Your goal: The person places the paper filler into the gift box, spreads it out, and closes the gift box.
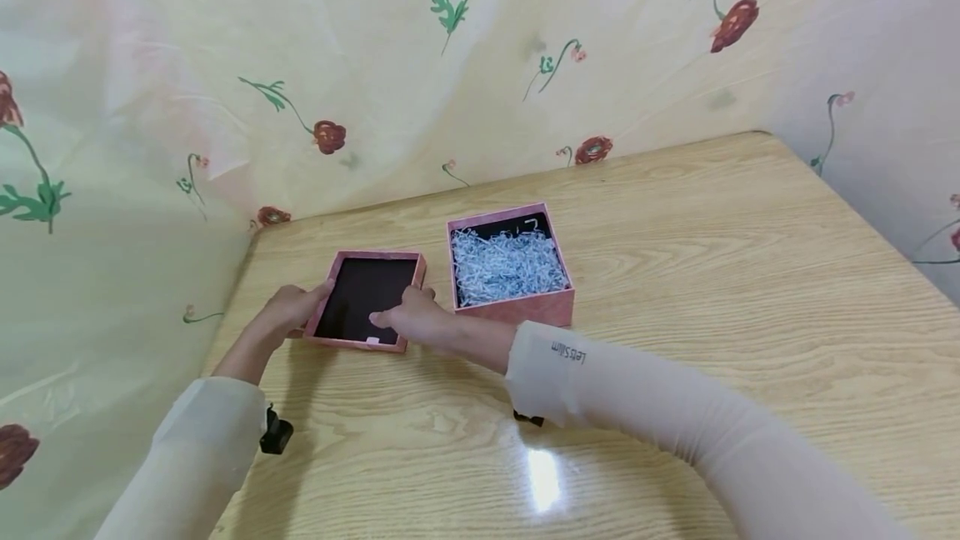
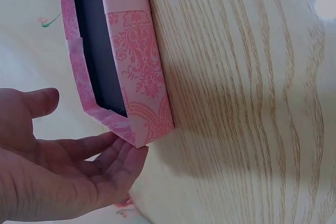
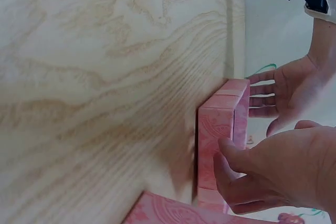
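Grip: L hand (image 1: 288, 307) flat-fingered on left wall, R hand (image 1: 412, 322) fingers curled over near wall of shallow pink patterned cardboard lid (image 1: 365, 300) | lid on wooden table (image 1: 712, 273), at 9 o'clock of pink shred-filled box (image 1: 510, 265) | long axis runs 6–12 | both hands equally near

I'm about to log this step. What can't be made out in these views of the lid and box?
- Box contents: in the head view, shredded paper hides anything beneath.
- Lid floor near the right hand: head view, that hand covers it.
- Right hand's grip: right wrist view, fingertips curl over the rim, ends hidden.
- Box in right wrist view: cut off at the bottom edge.
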### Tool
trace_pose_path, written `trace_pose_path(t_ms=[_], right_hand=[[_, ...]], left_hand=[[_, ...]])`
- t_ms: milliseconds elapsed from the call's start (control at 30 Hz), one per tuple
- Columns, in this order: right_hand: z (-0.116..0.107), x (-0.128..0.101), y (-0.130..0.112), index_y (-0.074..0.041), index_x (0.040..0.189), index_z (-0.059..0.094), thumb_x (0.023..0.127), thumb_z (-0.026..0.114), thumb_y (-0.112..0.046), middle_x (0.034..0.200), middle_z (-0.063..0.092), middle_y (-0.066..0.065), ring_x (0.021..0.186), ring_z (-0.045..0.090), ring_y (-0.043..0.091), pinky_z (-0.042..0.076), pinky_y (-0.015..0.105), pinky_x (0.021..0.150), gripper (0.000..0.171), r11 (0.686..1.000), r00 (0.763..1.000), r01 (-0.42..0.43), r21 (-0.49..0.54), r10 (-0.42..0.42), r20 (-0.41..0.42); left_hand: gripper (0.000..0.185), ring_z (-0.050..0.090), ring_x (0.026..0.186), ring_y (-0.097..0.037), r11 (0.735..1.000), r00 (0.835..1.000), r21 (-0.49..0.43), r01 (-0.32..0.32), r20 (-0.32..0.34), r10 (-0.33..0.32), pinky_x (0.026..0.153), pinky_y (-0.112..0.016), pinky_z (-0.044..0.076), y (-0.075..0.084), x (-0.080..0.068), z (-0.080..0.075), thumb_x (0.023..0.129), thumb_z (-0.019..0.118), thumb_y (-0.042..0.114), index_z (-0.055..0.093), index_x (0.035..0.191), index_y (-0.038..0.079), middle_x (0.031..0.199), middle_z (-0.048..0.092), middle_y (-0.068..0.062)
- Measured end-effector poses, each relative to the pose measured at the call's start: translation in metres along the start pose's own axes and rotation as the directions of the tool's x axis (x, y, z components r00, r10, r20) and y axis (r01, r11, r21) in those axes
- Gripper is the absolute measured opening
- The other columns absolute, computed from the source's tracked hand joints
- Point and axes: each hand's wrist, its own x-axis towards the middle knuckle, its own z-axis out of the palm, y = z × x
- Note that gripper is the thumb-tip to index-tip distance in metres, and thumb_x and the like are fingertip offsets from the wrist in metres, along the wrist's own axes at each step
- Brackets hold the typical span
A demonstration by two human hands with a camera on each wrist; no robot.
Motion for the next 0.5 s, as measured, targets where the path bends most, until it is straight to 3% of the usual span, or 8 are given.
trace_pose_path(t_ms=[133, 267, 400, 500], right_hand=[[-0.0007, 0.0024, 0.0023, 0.002, 0.151, 0.019, 0.092, 0.064, -0.025, 0.153, 0.019, 0.021, 0.137, 0.027, 0.031, 0.025, 0.047, 0.113, 0.079, 0.990, 0.998, -0.050, 0.133, 0.046, 0.036], [-0.0030, 0.0032, 0.0037, -0.001, 0.153, 0.012, 0.092, 0.064, -0.021, 0.156, 0.012, 0.019, 0.140, 0.021, 0.031, 0.022, 0.046, 0.114, 0.082, 0.974, 0.996, -0.067, 0.218, 0.052, 0.075], [-0.0040, 0.0037, 0.0041, 0.000, 0.153, 0.011, 0.091, 0.064, -0.018, 0.156, 0.010, 0.019, 0.141, 0.019, 0.032, 0.021, 0.044, 0.115, 0.084, 0.963, 0.996, -0.058, 0.264, 0.037, 0.083], [-0.0040, 0.0043, 0.0042, 0.001, 0.152, 0.010, 0.090, 0.065, -0.016, 0.156, 0.010, 0.020, 0.141, 0.020, 0.032, 0.022, 0.044, 0.115, 0.084, 0.954, 0.996, -0.053, 0.296, 0.030, 0.081]], left_hand=[[0.059, 0.050, 0.090, -0.026, 1.000, 1.000, -0.012, 0.011, 0.007, -0.011, 0.073, -0.032, 0.046, 0.0001, -0.0005, 0.0012, 0.101, 0.035, 0.048, 0.048, 0.110, -0.009, 0.107, 0.046, -0.020], [0.062, 0.049, 0.093, -0.027, 1.000, 1.000, -0.007, 0.006, 0.005, -0.006, 0.076, -0.033, 0.045, -0.0007, -0.0012, 0.0023, 0.101, 0.034, 0.047, 0.049, 0.116, -0.011, 0.109, 0.046, -0.021], [0.058, 0.048, 0.078, -0.021, 1.000, 1.000, -0.006, 0.006, 0.004, -0.006, 0.072, -0.032, 0.044, -0.0016, -0.0008, 0.0020, 0.101, 0.034, 0.048, 0.051, 0.101, -0.007, 0.089, 0.046, -0.013], [0.055, 0.048, 0.076, -0.021, 1.000, 1.000, -0.010, 0.013, 0.010, -0.013, 0.073, -0.033, 0.043, -0.0017, -0.0002, 0.0021, 0.101, 0.034, 0.048, 0.048, 0.097, -0.006, 0.086, 0.043, -0.011]])
